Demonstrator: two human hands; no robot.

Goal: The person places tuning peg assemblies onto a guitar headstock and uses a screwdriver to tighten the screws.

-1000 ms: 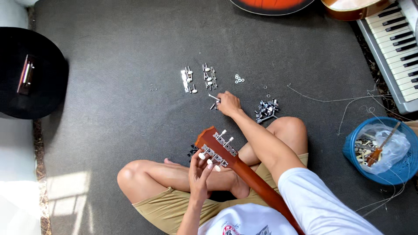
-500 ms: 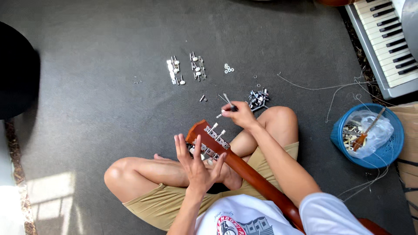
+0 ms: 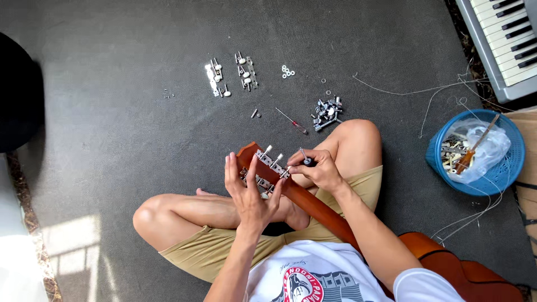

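Note:
I sit cross-legged on a grey carpet with a reddish-brown guitar across my lap. Its headstock [image 3: 258, 165] with white-knobbed tuning pegs points up and left. My left hand [image 3: 250, 193] lies against the underside of the headstock, fingers spread. My right hand [image 3: 316, 168] is closed around a small screwdriver [image 3: 304, 157] right beside the pegs. Its tip points toward the pegs.
On the carpet ahead lie two strips of tuning machines [image 3: 215, 78] [image 3: 246, 71], small washers [image 3: 287, 71], a red-handled screwdriver [image 3: 293, 122] and a heap of metal parts [image 3: 328, 112]. Loose strings [image 3: 425, 98], a blue basket [image 3: 506, 173] and a keyboard [image 3: 503, 39] are at right.
My right hand came back from the carpet to the headstock, now holding a small screwdriver. My left hand stayed on the headstock. The view shifted slightly.

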